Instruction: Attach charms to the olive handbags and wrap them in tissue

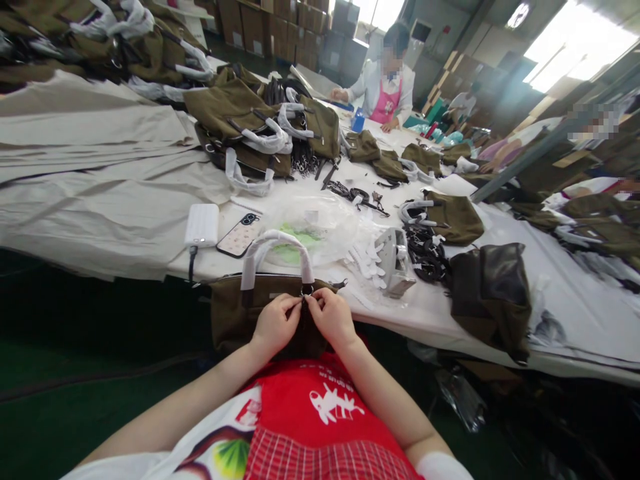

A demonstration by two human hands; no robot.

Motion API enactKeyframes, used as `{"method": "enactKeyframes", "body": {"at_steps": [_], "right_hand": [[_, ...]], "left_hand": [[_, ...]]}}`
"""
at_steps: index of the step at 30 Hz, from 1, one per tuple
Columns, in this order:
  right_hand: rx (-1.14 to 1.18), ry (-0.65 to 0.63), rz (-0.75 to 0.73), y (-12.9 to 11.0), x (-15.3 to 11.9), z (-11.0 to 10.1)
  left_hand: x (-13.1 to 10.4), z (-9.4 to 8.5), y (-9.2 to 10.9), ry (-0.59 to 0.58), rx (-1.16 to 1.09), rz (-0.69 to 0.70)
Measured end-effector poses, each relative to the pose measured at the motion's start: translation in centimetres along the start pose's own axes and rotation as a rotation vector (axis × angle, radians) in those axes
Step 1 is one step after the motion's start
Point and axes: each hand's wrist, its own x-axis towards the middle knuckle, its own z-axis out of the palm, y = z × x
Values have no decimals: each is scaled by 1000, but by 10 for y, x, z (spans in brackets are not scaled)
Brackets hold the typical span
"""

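Note:
An olive-brown handbag (230,310) stands upright against the table edge in front of me, its arched handle (263,240) wrapped in white film. My left hand (279,321) and my right hand (330,315) meet at the foot of the handle's right side, just below a metal ring (307,290). Both are closed in a pinch, fingertips nearly touching, on a thin dark strap (303,323) that hangs down the bag's front. The exact piece between the fingertips is too small to make out.
On the white table (285,190) lie a white power bank (202,225), a phone (240,235), clear plastic bags (320,227), a tag holder (395,260) and black straps (427,253). More handbags (235,110) are heaped left; a dark bag (490,293) sits right. A co-worker (387,93) stands opposite.

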Motion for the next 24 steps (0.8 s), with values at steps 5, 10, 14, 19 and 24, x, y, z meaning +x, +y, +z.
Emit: {"method": "enactKeyframes", "body": {"at_steps": [5, 10, 14, 19, 24], "right_hand": [[-89, 34, 35, -4, 11, -3], [-9, -40, 132, -3, 33, 0], [70, -49, 149, 0, 38, 3], [138, -52, 168, 5, 37, 6], [242, -62, 205, 7, 35, 9]], "left_hand": [[15, 5, -4, -17, -377, -381], [28, 10, 0, -30, -437, -411], [28, 14, 2, 5, -451, -406], [24, 13, 0, 47, -434, -398], [27, 13, -2, 56, -371, -399]]}}
